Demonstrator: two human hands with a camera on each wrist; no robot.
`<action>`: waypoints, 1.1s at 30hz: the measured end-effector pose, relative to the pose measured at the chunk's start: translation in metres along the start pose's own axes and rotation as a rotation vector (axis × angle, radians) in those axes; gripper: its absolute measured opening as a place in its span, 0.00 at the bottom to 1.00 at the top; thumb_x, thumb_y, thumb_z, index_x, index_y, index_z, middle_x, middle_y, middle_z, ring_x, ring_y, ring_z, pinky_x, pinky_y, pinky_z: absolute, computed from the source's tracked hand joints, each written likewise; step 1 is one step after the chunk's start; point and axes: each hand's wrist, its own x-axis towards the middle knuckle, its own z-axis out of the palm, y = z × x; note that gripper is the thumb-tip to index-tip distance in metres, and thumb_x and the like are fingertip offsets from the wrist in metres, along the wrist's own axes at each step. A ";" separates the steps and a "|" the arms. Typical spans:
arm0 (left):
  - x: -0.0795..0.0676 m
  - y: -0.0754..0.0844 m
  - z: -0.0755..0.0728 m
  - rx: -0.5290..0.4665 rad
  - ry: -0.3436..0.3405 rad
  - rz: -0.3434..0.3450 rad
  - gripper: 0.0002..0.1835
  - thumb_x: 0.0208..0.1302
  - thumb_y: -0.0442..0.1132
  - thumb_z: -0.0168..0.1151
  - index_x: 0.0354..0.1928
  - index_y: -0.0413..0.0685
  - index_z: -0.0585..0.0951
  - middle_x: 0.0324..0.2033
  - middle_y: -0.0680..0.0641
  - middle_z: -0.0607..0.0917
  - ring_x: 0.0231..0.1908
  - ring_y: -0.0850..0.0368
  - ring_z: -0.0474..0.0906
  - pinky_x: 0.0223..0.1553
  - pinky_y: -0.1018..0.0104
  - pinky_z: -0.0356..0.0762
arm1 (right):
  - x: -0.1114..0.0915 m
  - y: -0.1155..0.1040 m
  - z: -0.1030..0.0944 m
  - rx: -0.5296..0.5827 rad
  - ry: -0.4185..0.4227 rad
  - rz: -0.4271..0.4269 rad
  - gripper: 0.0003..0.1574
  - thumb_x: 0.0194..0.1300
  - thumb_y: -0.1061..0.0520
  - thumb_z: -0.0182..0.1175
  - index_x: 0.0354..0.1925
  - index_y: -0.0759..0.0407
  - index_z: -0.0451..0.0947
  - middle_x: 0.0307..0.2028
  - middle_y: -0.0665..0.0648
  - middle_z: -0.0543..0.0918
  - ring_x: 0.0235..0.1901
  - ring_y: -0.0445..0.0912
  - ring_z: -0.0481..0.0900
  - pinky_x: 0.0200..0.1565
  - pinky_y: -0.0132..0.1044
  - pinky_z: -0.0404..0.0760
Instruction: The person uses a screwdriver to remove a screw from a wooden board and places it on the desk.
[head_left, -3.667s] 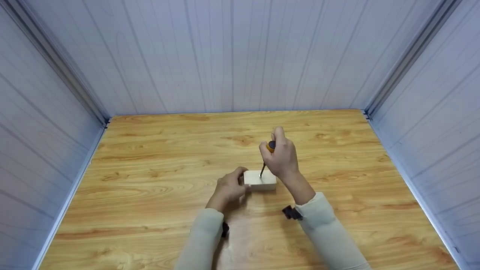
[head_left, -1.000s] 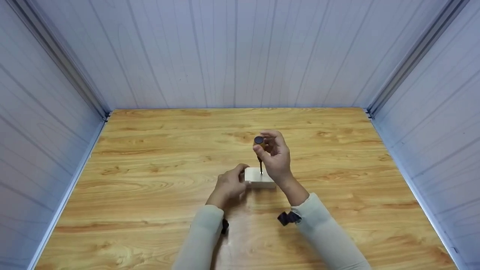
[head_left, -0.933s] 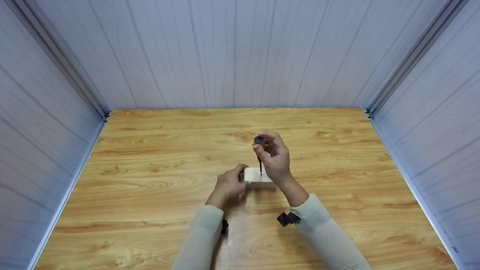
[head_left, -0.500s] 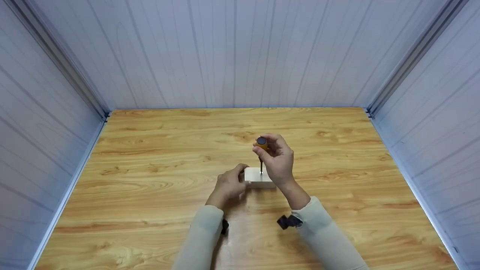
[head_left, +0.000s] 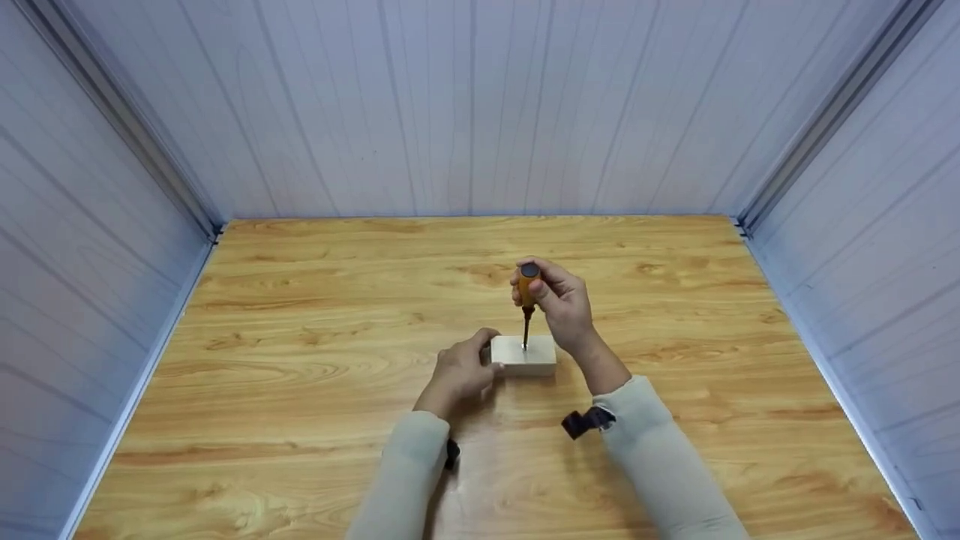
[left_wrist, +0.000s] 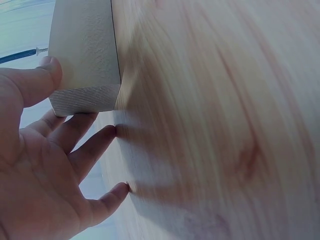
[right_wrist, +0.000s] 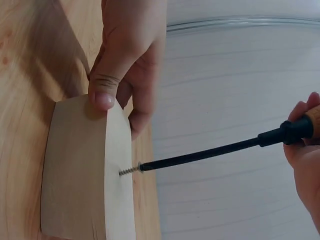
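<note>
A pale wooden block (head_left: 536, 364) lies on the table, and a screw (right_wrist: 130, 170) stands partly sunk in its top face. My left hand (head_left: 459, 369) holds the block at its left end, thumb on the near side and fingers behind; in the left wrist view the thumb (left_wrist: 42, 80) presses its edge. Two of those fingertips touch the tabletop. With my right hand (head_left: 566, 304) I grip the orange and black handle of a screwdriver (head_left: 527, 319). Its dark shaft runs down to the screw, the tip meeting the screw head in the right wrist view.
The wood-grain table (head_left: 315, 300) is bounded by pale panelled walls (head_left: 465, 112) at the back and both sides. A black wrist device (head_left: 587, 422) sits at the right cuff, another (head_left: 451, 454) at the left.
My right hand has shifted slightly right and turned about the screwdriver handle, exposing more of its orange side. The left hand and the block have stayed almost still.
</note>
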 end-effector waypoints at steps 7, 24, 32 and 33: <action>0.001 0.000 0.003 0.001 0.001 0.022 0.25 0.52 0.54 0.58 0.54 0.72 0.66 0.49 0.54 0.77 0.48 0.49 0.72 0.52 0.50 0.62 | 0.002 0.001 0.014 -0.046 -0.006 -0.057 0.19 0.67 0.66 0.25 0.47 0.68 0.62 0.29 0.75 0.61 0.21 0.55 0.60 0.22 0.32 0.64; -0.001 -0.002 0.000 0.021 0.038 0.041 0.23 0.51 0.53 0.59 0.51 0.72 0.67 0.45 0.55 0.79 0.45 0.51 0.74 0.52 0.52 0.60 | -0.005 0.020 0.026 -0.338 0.439 -0.404 0.28 0.63 0.49 0.46 0.40 0.78 0.66 0.20 0.69 0.67 0.14 0.47 0.64 0.13 0.33 0.63; -0.001 -0.002 0.001 0.012 0.040 0.034 0.22 0.51 0.52 0.59 0.50 0.75 0.67 0.44 0.56 0.79 0.45 0.52 0.73 0.52 0.52 0.61 | 0.002 0.026 0.024 -0.323 0.390 -0.379 0.26 0.67 0.51 0.40 0.38 0.77 0.66 0.15 0.68 0.64 0.10 0.52 0.58 0.10 0.34 0.59; -0.002 -0.002 0.001 0.012 0.040 0.034 0.23 0.51 0.52 0.59 0.50 0.74 0.67 0.44 0.56 0.79 0.45 0.52 0.73 0.52 0.53 0.62 | 0.002 0.029 0.022 -0.295 0.364 -0.358 0.25 0.67 0.51 0.40 0.38 0.76 0.66 0.16 0.68 0.64 0.10 0.51 0.58 0.10 0.35 0.59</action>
